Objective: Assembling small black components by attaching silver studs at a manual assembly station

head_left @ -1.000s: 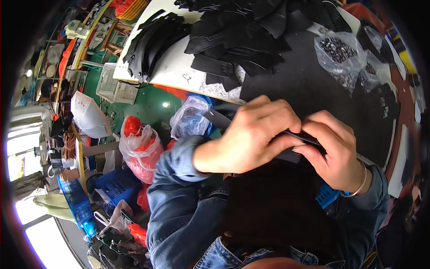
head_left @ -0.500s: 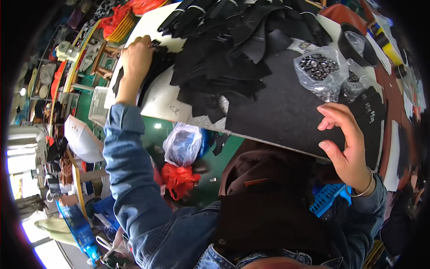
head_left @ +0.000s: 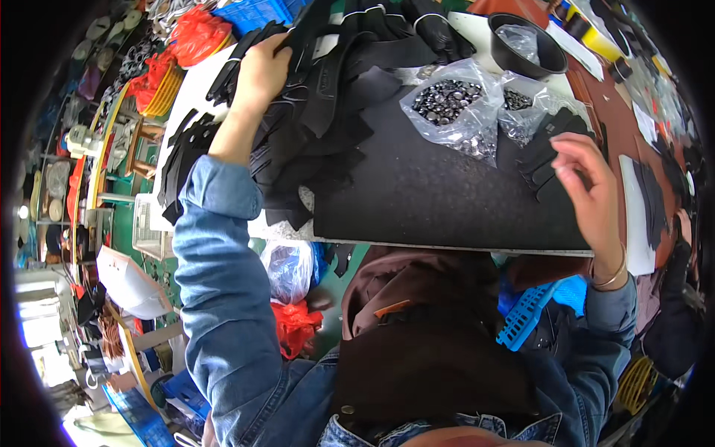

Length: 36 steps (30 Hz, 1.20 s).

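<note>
My left hand [head_left: 263,71] reaches to the far left of the table, its thumb and fingers bent round part of the dark pile. What they grip looks like a black fabric piece; the fingertips are partly hidden. Below it spreads a heap of black fabric pieces [head_left: 328,112]. My right hand [head_left: 592,186] hovers over the table's right side, fingers curved and apart from the thumb, holding nothing. Beside it lie black gloves [head_left: 547,153]. Clear plastic bags of shiny dark studs [head_left: 447,102] stand left of that hand, on a black mat [head_left: 439,201].
A black bowl [head_left: 527,65] holding a clear bag stands at the back right. Tied black bundles [head_left: 439,33] line the far edge. More black pieces [head_left: 186,160] lie at the left edge. A blue plastic basket [head_left: 529,316] is below the table, right of my lap.
My view has swung, so the table sits differently in it. My left hand has gone from the left-edge pieces to farther back on the heap. My right hand has come nearer the gloves, still empty.
</note>
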### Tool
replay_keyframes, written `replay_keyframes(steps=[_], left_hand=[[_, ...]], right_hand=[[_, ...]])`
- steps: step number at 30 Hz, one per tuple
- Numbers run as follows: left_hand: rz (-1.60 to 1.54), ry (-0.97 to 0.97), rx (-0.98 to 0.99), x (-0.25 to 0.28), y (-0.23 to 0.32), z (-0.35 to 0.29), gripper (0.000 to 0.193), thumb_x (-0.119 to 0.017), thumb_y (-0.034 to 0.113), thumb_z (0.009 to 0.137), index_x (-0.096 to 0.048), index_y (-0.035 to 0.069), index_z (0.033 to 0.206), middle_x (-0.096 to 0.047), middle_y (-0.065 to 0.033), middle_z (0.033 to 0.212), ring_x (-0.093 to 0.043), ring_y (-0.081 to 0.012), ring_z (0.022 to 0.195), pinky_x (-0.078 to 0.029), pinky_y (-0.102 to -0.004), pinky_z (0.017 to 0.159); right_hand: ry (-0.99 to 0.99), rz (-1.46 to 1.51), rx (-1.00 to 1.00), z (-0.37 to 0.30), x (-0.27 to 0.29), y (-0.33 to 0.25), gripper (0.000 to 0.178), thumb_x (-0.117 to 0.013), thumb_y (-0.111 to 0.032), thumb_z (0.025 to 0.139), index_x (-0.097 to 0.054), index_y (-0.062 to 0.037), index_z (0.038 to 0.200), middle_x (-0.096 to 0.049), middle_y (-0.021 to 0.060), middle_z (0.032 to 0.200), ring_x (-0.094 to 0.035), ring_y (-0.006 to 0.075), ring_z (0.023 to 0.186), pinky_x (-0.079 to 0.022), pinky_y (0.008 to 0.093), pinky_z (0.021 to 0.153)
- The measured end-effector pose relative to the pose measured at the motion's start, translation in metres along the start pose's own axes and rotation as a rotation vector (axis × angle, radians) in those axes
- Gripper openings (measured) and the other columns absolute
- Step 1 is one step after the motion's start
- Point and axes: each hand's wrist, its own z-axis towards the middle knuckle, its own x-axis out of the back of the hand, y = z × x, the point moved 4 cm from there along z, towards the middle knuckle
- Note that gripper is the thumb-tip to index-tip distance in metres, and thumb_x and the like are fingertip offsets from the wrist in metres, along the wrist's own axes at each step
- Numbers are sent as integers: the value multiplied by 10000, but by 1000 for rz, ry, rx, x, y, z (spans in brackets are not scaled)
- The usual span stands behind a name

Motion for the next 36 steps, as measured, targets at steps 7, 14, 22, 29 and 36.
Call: replay_keyframes(steps=[7,14,22,29,36], left_hand=[[635,-88,-612,-50,34,-114,348,-589,161,775,-591,131,1121,-557,-92,1189,-525,-261,1092,-441,-395,856],[427,483,-151,66,-29,-220,273,-599,117,747,-610,50,1012,-602,-118,1071,-541,-325,993,-402,-430,872],[655,-1,374,47,-77,-265,661,-641,146,631,-477,87,1269,-385,-115,1384,-289,-348,1286,-320,-538,980],[411,386,387,124,-66,-288,340,-476,-34,750,-635,97,1022,-635,-173,919,-616,-350,858,-495,-407,765],[349,802,-104,219,-24,-219,310,-500,-38,801,-618,57,1071,-636,-103,1021,-600,-223,925,-451,-314,847]], right_hand=[[-4,55,-82,-21,17,31,252,-481,-10,879,-536,14,1124,-515,85,1198,-537,128,944,-414,246,862],[-18,15,129,-26,14,12,263,-438,27,879,-521,18,1128,-490,115,1230,-524,133,938,-405,255,864],[-130,56,138,2,-11,-7,309,-437,63,846,-513,23,1143,-482,106,1231,-522,130,892,-409,266,858],[-119,71,104,-6,-3,-9,308,-449,51,846,-511,22,1146,-486,102,1229,-519,128,886,-416,262,841],[-108,46,47,-11,-11,-8,261,-474,16,851,-527,20,1106,-491,100,1221,-520,123,875,-419,249,816]])
